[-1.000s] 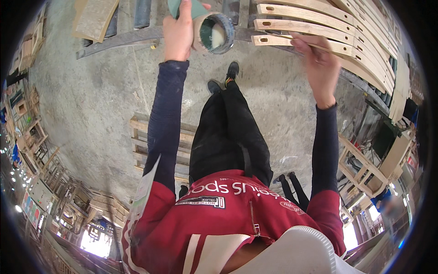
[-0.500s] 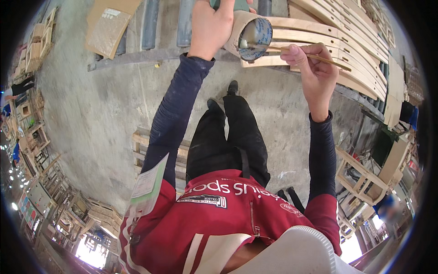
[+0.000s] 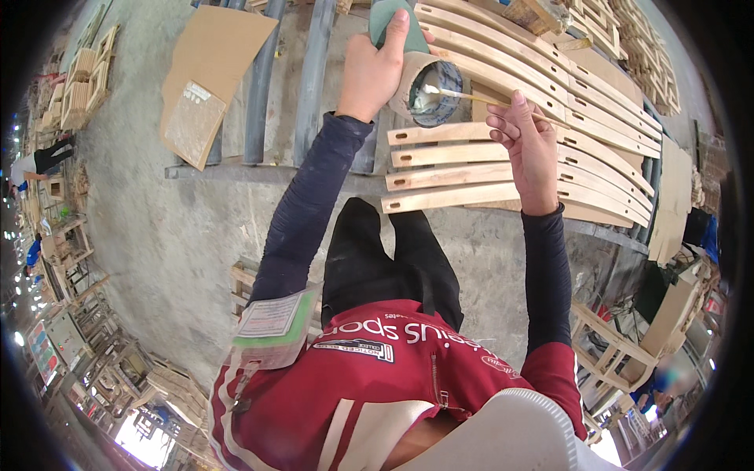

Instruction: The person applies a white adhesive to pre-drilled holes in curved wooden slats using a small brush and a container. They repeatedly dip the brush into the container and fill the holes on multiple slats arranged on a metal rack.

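My left hand [image 3: 371,77] is closed around a short tube-shaped pot [image 3: 404,88] tilted towards me, its inner wall lined in blue print. A green piece [image 3: 385,22] lies under the thumb of that hand; its kind is unclear. White paste [image 3: 425,100] shows inside the pot. Between thumb and fingers, my right hand [image 3: 528,149] pinches a thin wooden stick [image 3: 476,97], whose whitened tip is at the pot's mouth. Beneath both hands lie two groups of curved wooden slats [image 3: 452,177], each slat with a slot near its end.
Grey metal rollers [image 3: 259,102] on a frame [image 3: 228,170] carry the slats. A brown cardboard sheet [image 3: 224,47] lies across the rollers at left. Wooden frames [image 3: 613,337] stand at the right. A slatted pallet [image 3: 243,282] is on the concrete floor by my left arm.
The view has shifted forward, so more slats and rollers show. My right hand has moved slightly down and left, and the stick's tip now shows white paste at the pot's mouth.
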A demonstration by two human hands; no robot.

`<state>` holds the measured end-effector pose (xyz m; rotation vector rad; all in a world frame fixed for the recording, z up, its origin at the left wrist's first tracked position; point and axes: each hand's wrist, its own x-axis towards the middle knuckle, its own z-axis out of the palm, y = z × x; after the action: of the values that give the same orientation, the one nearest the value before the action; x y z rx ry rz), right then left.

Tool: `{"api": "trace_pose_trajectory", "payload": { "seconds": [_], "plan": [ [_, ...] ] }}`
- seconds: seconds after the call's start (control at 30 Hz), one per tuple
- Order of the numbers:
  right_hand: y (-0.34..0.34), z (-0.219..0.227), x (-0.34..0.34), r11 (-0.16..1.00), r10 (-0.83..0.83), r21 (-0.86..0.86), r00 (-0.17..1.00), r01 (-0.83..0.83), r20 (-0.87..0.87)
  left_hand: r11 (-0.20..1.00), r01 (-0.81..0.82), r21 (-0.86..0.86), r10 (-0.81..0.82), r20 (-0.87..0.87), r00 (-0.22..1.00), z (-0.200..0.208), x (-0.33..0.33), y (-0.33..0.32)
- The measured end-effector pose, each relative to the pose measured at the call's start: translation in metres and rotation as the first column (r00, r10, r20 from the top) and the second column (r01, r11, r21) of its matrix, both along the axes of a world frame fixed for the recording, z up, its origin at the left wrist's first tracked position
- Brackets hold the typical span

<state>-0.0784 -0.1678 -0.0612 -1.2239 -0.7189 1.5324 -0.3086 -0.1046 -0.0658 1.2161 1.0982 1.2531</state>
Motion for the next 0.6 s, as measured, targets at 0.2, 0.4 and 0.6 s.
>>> {"api": "trace_pose_trajectory", "payload": {
  "seconds": [0.2, 0.4, 0.6],
  "plan": [
    [0.049, -0.015, 0.001, 0.999, -0.032, 0.032, 0.998, 0.034, -0.061, 0.991, 0.051, -0.127, -0.034, 0.133, 0.991, -0.032, 0.005, 0.055],
    [0.128, -0.05, -0.006, 0.947, -0.289, 0.182, 0.948, 0.263, 0.135, 0.956, -0.017, -0.292, 0.081, 0.21, 0.974, -0.081, -0.027, 0.095],
    [0.226, -0.12, -0.021, 0.904, -0.404, 0.327, 0.796, 0.275, 0.45, 0.898, -0.026, -0.44, 0.121, 0.189, 0.974, -0.104, -0.074, 0.113]
  ]
}}
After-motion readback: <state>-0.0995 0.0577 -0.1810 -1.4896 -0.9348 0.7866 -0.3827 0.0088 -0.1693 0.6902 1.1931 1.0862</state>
